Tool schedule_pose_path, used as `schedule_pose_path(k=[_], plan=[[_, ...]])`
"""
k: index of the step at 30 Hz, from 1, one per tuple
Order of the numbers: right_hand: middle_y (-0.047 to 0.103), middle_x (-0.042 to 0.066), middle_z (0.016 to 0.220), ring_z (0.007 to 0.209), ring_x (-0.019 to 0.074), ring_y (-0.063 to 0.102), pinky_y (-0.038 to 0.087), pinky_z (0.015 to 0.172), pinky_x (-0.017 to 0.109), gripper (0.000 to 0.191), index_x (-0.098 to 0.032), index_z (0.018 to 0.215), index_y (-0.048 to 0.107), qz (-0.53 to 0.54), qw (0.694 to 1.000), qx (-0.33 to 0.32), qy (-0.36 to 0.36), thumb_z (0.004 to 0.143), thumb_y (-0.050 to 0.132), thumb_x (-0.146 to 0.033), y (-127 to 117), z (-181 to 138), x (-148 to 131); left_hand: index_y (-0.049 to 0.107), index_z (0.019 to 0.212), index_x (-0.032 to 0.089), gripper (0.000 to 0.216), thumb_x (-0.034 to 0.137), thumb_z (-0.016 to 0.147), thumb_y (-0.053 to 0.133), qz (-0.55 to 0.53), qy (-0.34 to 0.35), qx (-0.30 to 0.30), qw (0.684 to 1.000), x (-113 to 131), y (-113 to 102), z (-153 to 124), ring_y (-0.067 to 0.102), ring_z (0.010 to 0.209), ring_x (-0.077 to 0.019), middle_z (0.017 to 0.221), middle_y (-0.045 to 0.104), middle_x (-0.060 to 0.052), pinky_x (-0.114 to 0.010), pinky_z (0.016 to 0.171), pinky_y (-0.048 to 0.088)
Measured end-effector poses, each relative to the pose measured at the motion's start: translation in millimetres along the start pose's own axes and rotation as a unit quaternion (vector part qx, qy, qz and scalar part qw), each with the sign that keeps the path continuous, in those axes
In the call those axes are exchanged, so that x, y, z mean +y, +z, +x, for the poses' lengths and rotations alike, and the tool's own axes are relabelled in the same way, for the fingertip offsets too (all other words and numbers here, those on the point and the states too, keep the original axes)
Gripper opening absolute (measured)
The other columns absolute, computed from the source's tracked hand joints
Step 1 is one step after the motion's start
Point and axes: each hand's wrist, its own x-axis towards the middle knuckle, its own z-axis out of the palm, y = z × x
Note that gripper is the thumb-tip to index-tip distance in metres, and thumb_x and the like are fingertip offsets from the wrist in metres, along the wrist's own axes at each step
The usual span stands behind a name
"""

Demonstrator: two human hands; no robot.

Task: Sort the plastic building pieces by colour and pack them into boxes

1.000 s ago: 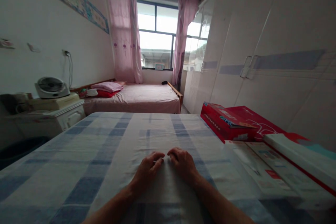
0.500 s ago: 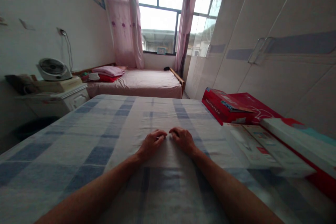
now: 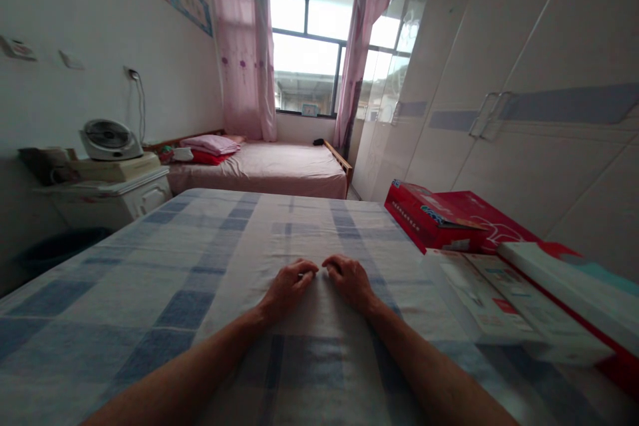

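Note:
My left hand rests low on the checked bed sheet, knuckles up and fingers loosely bent. A small gap shows between its thumb and forefinger. Just to the right, my right hand lies on the same sheet in a mirrored pose, its fingers also loosely bent and its thumb apart. The fingertips of both hands point at each other with a narrow strip of sheet between them. I see nothing held in either hand; the undersides of the fingers are hidden. Slight creases run across the white and blue cloth around them.
On the right side of the bed lie a red box, white boxes and a long white box. A second bed with pink bedding stands under the window. A fan sits on the left cabinet; wardrobes line the right wall.
The whole view has tilted slightly upward, so the room and hands sit a little lower in the picture. Both hands keep the same pose and place on the sheet.

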Motion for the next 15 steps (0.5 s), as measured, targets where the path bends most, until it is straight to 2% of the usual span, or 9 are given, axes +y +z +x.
schedule_pose_path(k=[15], plan=[[0.069,0.001,0.091,0.085,0.0132,0.062,0.04,0.076,0.021,0.024,-0.023,0.09,0.067,0.014,1.0,0.008,-0.007,0.083,0.044,-0.023,2.5,0.7,2.6,0.067,0.092,0.015,0.028,0.018,0.078,0.042,0.002,0.007,0.002,1.0,-4.2,1.3,0.2,0.059,0.091,-0.0167,0.095,0.067,-0.006,-0.026,0.085,0.043]])
